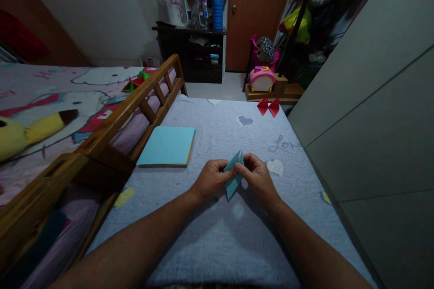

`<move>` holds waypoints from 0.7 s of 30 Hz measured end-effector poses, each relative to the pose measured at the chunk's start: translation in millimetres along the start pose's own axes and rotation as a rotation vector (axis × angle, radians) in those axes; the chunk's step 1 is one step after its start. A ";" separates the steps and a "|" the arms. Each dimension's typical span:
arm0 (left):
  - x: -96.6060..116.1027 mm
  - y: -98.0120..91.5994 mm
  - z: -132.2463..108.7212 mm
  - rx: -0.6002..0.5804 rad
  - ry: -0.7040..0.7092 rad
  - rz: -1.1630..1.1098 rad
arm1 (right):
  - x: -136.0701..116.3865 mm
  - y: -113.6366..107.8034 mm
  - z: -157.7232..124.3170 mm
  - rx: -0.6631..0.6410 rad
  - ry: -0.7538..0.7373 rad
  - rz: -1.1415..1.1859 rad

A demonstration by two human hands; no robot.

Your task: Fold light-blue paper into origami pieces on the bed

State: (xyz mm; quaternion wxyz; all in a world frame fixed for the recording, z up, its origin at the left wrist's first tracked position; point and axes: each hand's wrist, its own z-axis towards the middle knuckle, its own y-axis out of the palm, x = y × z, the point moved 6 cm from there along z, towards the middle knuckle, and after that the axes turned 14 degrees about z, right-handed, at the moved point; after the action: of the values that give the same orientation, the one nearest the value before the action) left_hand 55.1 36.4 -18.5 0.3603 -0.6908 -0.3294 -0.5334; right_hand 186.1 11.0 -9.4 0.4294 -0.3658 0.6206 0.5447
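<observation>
My left hand (210,179) and my right hand (257,175) meet over the grey-blue bedsheet (217,235), both pinching a small folded piece of teal paper (233,175). The paper stands on edge between my fingertips, with one pointed end up and another pointing down toward me. A stack of square paper sheets (167,146), teal on top, lies flat on the sheet to the left of my hands. A folded red paper bow shape (268,106) rests at the far edge of the bed.
A wooden bed rail (135,104) runs along the left, with a cartoon-print bed and a yellow plush toy (20,133) beyond it. A grey wardrobe wall (373,113) stands close on the right. A dark shelf unit, a door and toys stand at the far end.
</observation>
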 end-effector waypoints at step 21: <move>-3.9 6.3 -0.5 -0.002 -0.094 -0.158 | -12.0 -6.7 -2.0 0.080 -0.227 -0.115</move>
State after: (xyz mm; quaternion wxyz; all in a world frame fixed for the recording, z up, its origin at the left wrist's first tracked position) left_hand 59.3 32.3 -23.1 0.3007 -0.6873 -0.3987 -0.5275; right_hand 196.4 8.0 -0.5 0.5418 -0.3193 0.5673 0.5316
